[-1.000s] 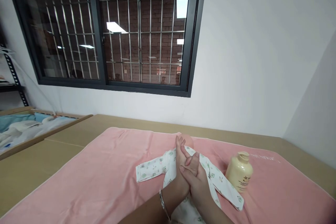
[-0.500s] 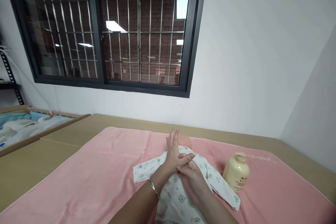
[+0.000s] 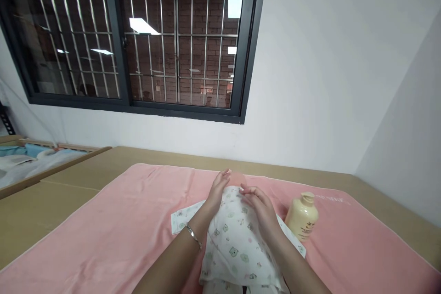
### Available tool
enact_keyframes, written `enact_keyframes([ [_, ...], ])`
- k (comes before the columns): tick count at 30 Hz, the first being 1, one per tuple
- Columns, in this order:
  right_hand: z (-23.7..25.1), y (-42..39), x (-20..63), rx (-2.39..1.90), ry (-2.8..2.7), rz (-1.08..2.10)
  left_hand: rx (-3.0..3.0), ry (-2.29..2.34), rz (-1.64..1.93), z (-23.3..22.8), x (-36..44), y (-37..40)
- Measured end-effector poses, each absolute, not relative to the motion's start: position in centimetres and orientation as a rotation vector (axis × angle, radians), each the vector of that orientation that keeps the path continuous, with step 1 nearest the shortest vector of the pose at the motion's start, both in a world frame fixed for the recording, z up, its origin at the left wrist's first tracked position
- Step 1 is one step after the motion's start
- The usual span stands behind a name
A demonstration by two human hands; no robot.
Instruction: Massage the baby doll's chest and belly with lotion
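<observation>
While two bare hands reach out over a pink towel (image 3: 138,220), a small doll-like figure (image 3: 237,234) lies between them, its rounded head (image 3: 238,178) close to the towel's far edge. It wears a white garment (image 3: 241,257) printed with small green and pink motifs. The left hand (image 3: 217,189), a silver bracelet (image 3: 193,235) at its wrist, has its fingertips just beside the head; the right hand (image 3: 261,203) is over the figure's upper part, on the side toward the towel's right edge. From where I stand, the hands are apart, each grip slack and holding nothing that I can see, fingers gently curved; I cannot tell whether either touches the garment. Between the figure and the towel's right edge stands a pale yellow bottle (image 3: 302,218). White lettering (image 3: 332,200) marks the towel's far right corner. Underneath spreads a tan counter (image 3: 76,195), its far edge along a white wall (image 3: 310,78).
</observation>
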State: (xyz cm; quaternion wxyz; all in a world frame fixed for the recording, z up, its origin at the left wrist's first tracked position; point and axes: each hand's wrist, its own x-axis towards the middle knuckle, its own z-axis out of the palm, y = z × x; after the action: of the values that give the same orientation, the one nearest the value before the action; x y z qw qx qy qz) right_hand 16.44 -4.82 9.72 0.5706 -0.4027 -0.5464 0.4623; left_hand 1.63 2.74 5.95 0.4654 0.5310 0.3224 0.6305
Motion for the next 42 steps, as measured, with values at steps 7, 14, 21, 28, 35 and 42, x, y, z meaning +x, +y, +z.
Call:
enact_keyframes([
  [7, 7.9, -4.1, 16.5, -1.179, -2.111, 0.392, 1.294, 1.005, 1.711, 3.6, 3.0, 2.4],
  [14, 6.2, -3.4, 16.2, -1.801, -2.175, 0.154, 1.283, 1.132, 1.803, 2.5, 3.3, 1.7],
  [21, 6.9, -4.7, 15.8, -1.400, -2.564, 0.165, 1.252, 1.057, 1.839, 2.2, 3.6, 1.2],
  [28, 5.9, -5.4, 14.8, -1.833, -2.139, 0.120, 1.242, 1.107, 1.822, 2.5, 3.5, 0.8],
  [35, 6.2, -3.9, 15.6, -1.663, -2.221, 0.200, 1.255, 1.132, 1.819, 2.4, 3.5, 1.1],
  [42, 5.8, -4.9, 14.7, -1.768, -2.181, 0.057, 1.249, 1.139, 1.794, 2.2, 3.6, 1.2],
])
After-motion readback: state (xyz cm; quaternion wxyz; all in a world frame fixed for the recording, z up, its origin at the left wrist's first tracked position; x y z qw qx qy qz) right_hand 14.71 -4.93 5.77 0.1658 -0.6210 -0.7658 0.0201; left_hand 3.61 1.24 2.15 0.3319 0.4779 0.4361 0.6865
